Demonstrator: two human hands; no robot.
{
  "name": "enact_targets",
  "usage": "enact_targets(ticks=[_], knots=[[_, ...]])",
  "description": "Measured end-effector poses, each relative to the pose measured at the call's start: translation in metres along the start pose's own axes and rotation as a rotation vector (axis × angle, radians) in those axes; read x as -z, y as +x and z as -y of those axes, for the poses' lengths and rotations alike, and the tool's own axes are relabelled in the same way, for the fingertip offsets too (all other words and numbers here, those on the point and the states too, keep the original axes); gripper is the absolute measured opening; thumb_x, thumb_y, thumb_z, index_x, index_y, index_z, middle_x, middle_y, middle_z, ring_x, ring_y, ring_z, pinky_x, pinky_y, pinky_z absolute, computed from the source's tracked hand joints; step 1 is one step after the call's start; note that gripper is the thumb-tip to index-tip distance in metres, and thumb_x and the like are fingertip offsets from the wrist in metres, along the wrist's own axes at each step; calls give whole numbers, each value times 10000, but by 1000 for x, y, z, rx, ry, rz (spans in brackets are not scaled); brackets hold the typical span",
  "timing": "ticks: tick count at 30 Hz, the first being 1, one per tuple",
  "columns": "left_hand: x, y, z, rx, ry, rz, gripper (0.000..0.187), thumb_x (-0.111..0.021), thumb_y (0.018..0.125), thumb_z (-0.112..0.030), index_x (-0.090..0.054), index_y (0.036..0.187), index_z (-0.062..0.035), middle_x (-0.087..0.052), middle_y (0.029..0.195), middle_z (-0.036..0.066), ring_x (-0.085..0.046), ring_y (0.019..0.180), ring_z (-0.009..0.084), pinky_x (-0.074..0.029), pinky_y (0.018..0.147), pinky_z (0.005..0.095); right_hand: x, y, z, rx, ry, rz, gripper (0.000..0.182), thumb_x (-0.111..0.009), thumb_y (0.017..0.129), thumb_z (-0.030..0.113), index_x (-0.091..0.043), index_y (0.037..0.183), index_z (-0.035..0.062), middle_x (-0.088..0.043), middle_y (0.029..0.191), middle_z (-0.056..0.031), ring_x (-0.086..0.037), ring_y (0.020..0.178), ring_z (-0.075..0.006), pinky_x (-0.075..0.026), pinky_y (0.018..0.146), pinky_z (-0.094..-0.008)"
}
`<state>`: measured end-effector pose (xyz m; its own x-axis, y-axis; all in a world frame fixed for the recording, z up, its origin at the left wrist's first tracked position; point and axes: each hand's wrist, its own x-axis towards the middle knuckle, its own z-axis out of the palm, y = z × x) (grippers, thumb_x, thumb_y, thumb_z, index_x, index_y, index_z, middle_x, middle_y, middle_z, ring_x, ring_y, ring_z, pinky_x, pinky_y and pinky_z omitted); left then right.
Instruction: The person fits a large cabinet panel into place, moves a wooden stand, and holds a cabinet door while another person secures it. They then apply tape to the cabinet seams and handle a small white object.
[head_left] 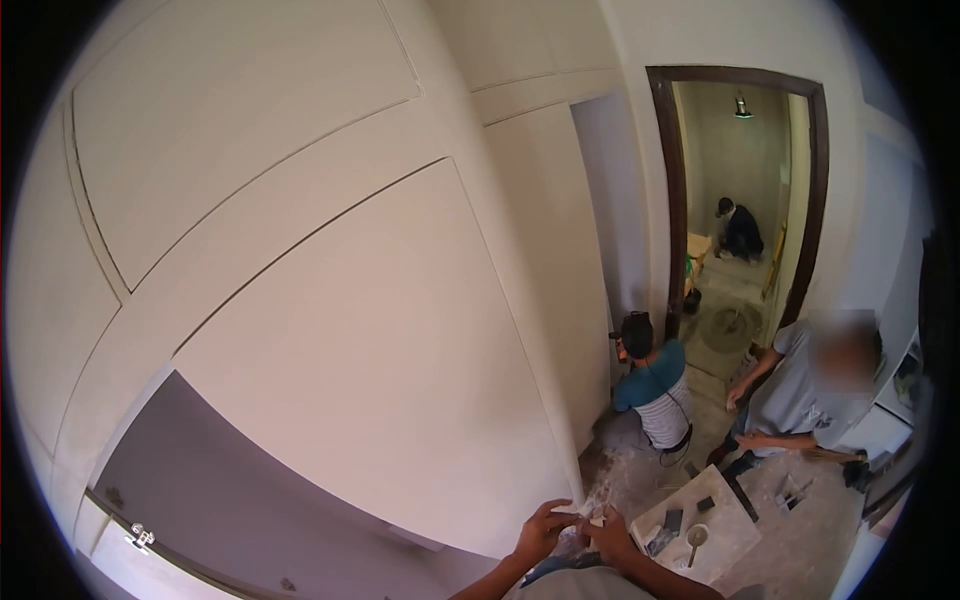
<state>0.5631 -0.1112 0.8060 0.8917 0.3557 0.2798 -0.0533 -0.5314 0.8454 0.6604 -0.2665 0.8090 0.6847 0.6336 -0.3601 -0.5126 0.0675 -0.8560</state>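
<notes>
At the bottom of the head view, my left hand [541, 531] and my right hand [612, 538] are close together in front of my body. The fingers of both are bent and drawn in. A small pale piece [597, 519] shows between them, too small to name. Just above my left hand is the lower corner of a large cream cabinet door [370, 350].
At lower right, a pale board [735, 530] bears a round container [697, 535] with a stick and dark blocks [673, 520]. One person [660, 390] crouches by the cabinets; another [800, 390] sits at right. Through the doorway [815, 200], a third person [742, 232] squats.
</notes>
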Motion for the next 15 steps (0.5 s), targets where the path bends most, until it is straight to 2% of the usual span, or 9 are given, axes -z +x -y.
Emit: enact_targets(ticks=[2,5,8,11,13,14,15], knots=[[2,0,2,103,-89,-4,223,-661,884,80,-761,1044,-38,-732,1003,125,-719,993,228,-591,869,313,9,12,-27,88,-114,12,296,-766,836,76,-532,1003,7,-670,845,-124,-690,663,-187,-569,565,-296],[4,-4,3,256,-168,9,188,-650,896,91,-756,1018,-6,-737,1002,118,-708,998,197,-581,893,298,-23,-31,53,86,-320,-42,386,-809,813,121,-518,1039,7,-680,867,-130,-707,672,-193,-569,553,-294],[-3,-11,14,360,-371,-47,143,-656,898,95,-748,988,34,-744,1016,120,-706,986,191,-578,915,305,-17,-18,36,83,-404,-22,452,-835,794,139,-504,1074,10,-678,866,-121,-707,652,-187,-560,529,-285],[-1,-11,11,387,-583,-84,129,-652,910,85,-739,999,55,-750,1034,112,-701,967,170,-569,924,306,-14,-9,22,38,-162,-11,353,-834,801,150,-574,996,14,-661,798,-95,-667,688,-160,-539,577,-334],[2,-10,1,405,-695,-107,167,-632,930,68,-736,1059,47,-757,1035,81,-694,940,131,-550,917,285,-9,-5,21,-158,-35,38,353,-832,809,157,-580,1009,11,-665,841,-95,-663,733,-162,-543,616,-334],[4,-11,3,381,-655,-115,181,-628,927,73,-734,1071,46,-757,1034,84,-692,945,130,-546,919,282,-8,-5,20,-261,30,58,353,-831,813,160,-584,1016,9,-667,863,-95,-661,756,-163,-545,635,-334],[6,-12,7,365,-617,-110,194,-625,925,79,-731,1083,45,-756,1033,87,-690,949,129,-542,921,279,-9,-3,17,-231,45,69,351,-836,810,140,-574,1009,18,-654,847,-96,-661,735,-176,-544,609,-336]])
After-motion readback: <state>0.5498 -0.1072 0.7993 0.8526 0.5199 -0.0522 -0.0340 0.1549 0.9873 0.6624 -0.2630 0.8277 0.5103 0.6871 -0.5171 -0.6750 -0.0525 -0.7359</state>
